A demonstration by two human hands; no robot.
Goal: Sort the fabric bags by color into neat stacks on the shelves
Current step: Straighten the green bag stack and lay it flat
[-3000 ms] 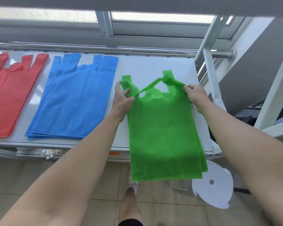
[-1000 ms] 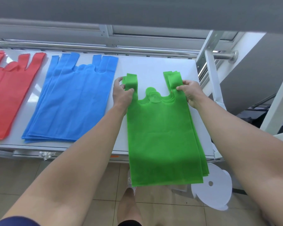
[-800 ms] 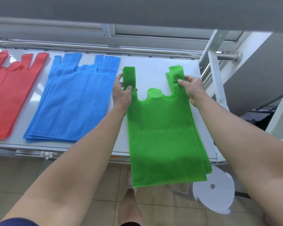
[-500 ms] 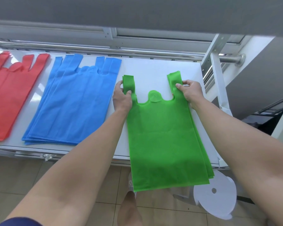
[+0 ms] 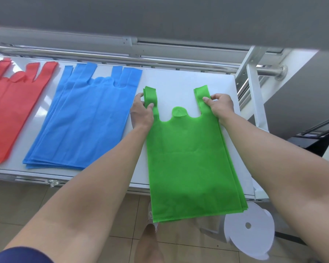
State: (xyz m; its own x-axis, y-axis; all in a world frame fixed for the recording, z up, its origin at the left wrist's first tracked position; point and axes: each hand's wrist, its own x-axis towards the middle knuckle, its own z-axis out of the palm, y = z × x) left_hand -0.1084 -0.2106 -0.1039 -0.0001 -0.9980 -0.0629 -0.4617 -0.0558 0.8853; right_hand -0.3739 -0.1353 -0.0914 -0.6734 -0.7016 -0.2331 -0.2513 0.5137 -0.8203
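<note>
A stack of green fabric bags (image 5: 190, 160) lies on the right end of the white shelf (image 5: 177, 82), its bottom edge hanging over the front edge. My left hand (image 5: 141, 112) pinches the left handles of the green stack. My right hand (image 5: 219, 106) pinches the right handles. A blue stack (image 5: 80, 122) lies flat to the left of the green one. A red stack (image 5: 10, 109) lies at the far left, partly cut off by the frame.
A metal rail (image 5: 160, 60) runs along the back of the shelf, with a white upright post (image 5: 256, 95) at its right end. A white round stool (image 5: 249, 232) stands on the tiled floor below right. A grey upper shelf (image 5: 160, 18) overhangs the top.
The green handles, loose and twisted three seconds ago, now lie flat and aligned. Both hands have slid the green stack slightly further onto the shelf.
</note>
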